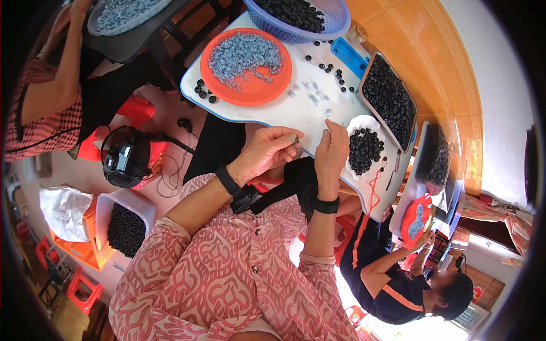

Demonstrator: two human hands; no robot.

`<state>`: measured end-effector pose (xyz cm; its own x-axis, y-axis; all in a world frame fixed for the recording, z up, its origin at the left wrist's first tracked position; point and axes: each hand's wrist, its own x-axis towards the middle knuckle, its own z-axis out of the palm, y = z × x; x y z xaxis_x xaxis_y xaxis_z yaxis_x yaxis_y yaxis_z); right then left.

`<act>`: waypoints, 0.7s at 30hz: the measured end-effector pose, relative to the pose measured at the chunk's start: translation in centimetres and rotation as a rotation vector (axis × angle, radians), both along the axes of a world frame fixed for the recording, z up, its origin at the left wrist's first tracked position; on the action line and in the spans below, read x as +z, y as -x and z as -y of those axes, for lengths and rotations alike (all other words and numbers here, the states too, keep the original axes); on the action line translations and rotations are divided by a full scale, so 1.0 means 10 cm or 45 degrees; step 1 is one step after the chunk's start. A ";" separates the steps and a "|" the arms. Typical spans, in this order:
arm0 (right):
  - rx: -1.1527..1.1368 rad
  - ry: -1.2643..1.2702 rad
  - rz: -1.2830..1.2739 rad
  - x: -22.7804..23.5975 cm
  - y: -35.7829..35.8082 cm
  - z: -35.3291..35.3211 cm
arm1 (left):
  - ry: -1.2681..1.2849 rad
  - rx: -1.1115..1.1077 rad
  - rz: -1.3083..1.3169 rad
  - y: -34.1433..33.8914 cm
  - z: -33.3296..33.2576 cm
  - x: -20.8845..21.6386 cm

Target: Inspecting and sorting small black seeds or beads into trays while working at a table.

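Note:
My left hand (264, 152) is raised in front of the table's near edge, its thumb and forefinger pinching a small dark piece (296, 141). Just to its right, my right hand (332, 152) is closed with the fingers together and pointing away from me; anything in its fingertips is too small to make out. Beyond the hands, several small clear plastic pieces (314, 98) lie loose on the white table (267, 115). A white dish (352, 165) of black, ring-like round parts (365, 150) stands beside my right hand.
An orange-red plate (250, 98) holds a heap of clear pieces. Behind it stands a blue basket (335, 25) of black parts. A metal tray (389, 99) of black parts and a blue box (348, 57) sit at right. Other people work at left and lower right (398, 287).

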<state>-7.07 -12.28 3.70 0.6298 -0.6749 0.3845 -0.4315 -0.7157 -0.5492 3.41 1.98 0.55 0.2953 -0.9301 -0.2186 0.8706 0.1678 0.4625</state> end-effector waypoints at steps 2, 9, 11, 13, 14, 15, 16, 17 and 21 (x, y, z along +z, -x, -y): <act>-0.006 0.186 -0.137 -0.02 -0.06 0.04 | -0.001 0.015 -0.026 -0.01 0.00 -0.03; 0.047 0.233 -0.192 -0.13 -0.08 0.12 | 0.012 0.019 -0.060 -0.02 0.00 -0.04; 0.053 0.017 0.010 -0.14 -0.08 0.10 | 0.027 0.018 -0.068 -0.02 0.00 -0.06; 0.014 -0.061 -0.001 -0.12 -0.07 0.04 | 0.013 0.021 -0.069 -0.02 0.00 -0.06; -0.023 -0.139 -0.010 -0.11 -0.07 0.03 | -0.001 0.026 -0.069 -0.02 -0.01 -0.06; -0.027 -0.137 -0.009 -0.12 -0.06 0.04 | 0.000 0.022 -0.068 -0.02 0.00 -0.06; -0.018 -0.052 0.008 -0.16 -0.04 0.05 | 0.007 0.017 -0.066 -0.01 0.01 -0.07; -0.009 0.033 0.026 -0.18 -0.02 0.07 | 0.013 0.011 -0.063 -0.01 0.01 -0.07; -0.010 0.115 0.039 -0.17 0.00 0.08 | 0.016 0.004 -0.045 0.00 0.02 -0.04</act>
